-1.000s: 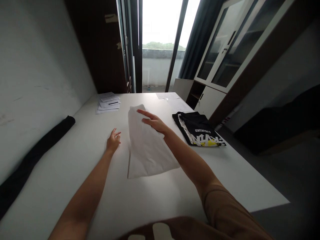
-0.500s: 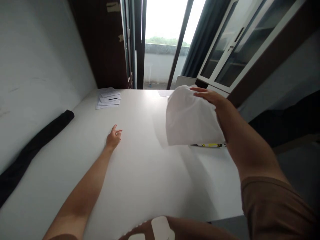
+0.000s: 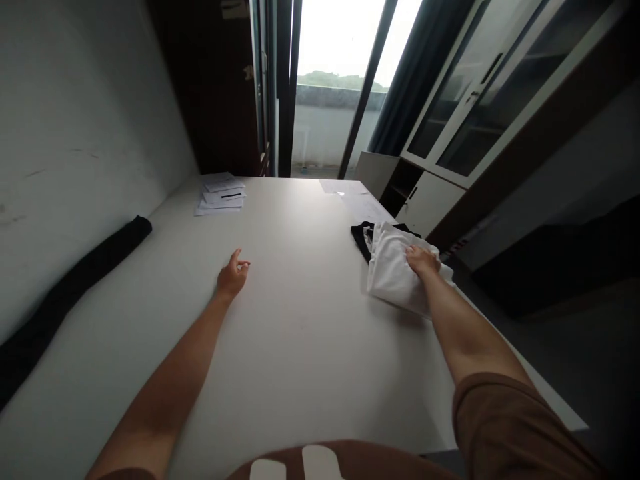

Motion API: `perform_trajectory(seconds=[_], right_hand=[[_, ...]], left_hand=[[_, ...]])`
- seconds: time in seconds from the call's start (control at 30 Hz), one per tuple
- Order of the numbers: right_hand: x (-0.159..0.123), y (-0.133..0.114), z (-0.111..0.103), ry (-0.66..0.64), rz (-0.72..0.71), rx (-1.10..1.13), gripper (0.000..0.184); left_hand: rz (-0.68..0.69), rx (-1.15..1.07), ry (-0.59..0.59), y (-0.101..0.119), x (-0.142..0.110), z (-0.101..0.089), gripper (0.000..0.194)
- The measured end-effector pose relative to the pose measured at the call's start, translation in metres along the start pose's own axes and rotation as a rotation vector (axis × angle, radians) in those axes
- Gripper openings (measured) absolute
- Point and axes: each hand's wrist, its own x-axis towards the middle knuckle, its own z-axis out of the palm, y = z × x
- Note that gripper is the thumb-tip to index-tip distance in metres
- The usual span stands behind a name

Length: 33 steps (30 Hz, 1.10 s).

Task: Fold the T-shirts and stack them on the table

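My right hand [image 3: 424, 260] is on a white folded cloth [image 3: 393, 267], with its fingers curled into the fabric. The cloth looks like a garment, but its exact kind cannot be told. It lies over a black folded piece of clothing [image 3: 361, 237], most of which is hidden beneath it, at the right edge of the table. On the left part of the tabletop rests my left hand [image 3: 233, 275], thumb and fingers apart, holding nothing.
The white table [image 3: 300, 347] spans the view. Several papers [image 3: 221, 196] with a thin black object on them lie at the far left, and more sheets [image 3: 357, 199] at the far right. A long black roll [image 3: 85, 273] runs along the left wall. Cabinets [image 3: 430, 200] stand beyond the right side.
My right hand has brought the white cloth down from above the table onto the black clothing at the right edge. My left hand has stayed in place. The view has shifted slightly.
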Motion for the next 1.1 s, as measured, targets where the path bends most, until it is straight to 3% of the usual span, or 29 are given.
perform_trajectory(seconds=[0.07, 0.13, 0.3, 0.4, 0.47, 0.57, 0.63, 0.73, 0.83, 0.97, 1.03, 1.1], right_hand=[[-0.005, -0.001, 0.012, 0.049, 0.018, -0.010, 0.044], [-0.006, -0.008, 0.018, 0.019, 0.025, 0.039, 0.048], [-0.014, -0.050, 0.037, -0.081, -0.051, 0.080, 0.070], [-0.027, -0.069, 0.056, -0.014, -0.083, -0.026, 0.081], [-0.034, -0.072, 0.065, 0.038, -0.111, -0.074, 0.080], [-0.037, -0.066, 0.072, 0.084, -0.165, -0.078, 0.073], [-0.039, -0.061, 0.072, 0.131, -0.199, -0.072, 0.069], [-0.045, -0.057, 0.072, 0.230, -0.279, -0.067, 0.058], [-0.058, -0.065, 0.077, 0.324, -0.414, -0.062, 0.048], [-0.086, -0.099, 0.089, 0.203, -0.746, -0.029, 0.031], [-0.100, -0.123, 0.093, 0.120, -0.848, 0.027, 0.027], [-0.114, -0.147, 0.094, 0.105, -0.845, 0.081, 0.026]], left_hand=[[0.006, 0.000, -0.003, -0.001, 0.000, 0.001, 0.062], [0.011, -0.001, -0.007, -0.002, 0.001, 0.003, 0.061], [0.033, -0.004, -0.026, 0.000, -0.002, 0.005, 0.056], [0.116, 0.032, -0.043, -0.007, 0.000, -0.003, 0.050], [0.203, 0.115, -0.012, -0.022, 0.004, -0.021, 0.047], [0.198, 0.286, 0.120, -0.068, 0.008, -0.073, 0.042], [0.087, 0.442, 0.239, -0.110, 0.005, -0.119, 0.039], [-0.197, 0.721, 0.452, -0.174, -0.011, -0.184, 0.039], [-0.396, 0.896, 0.535, -0.220, -0.031, -0.226, 0.042], [-0.540, 0.926, 0.446, -0.234, -0.041, -0.238, 0.048], [-0.548, 0.919, 0.392, -0.223, -0.039, -0.230, 0.047], [-0.457, 0.935, 0.344, -0.205, -0.037, -0.215, 0.045]])
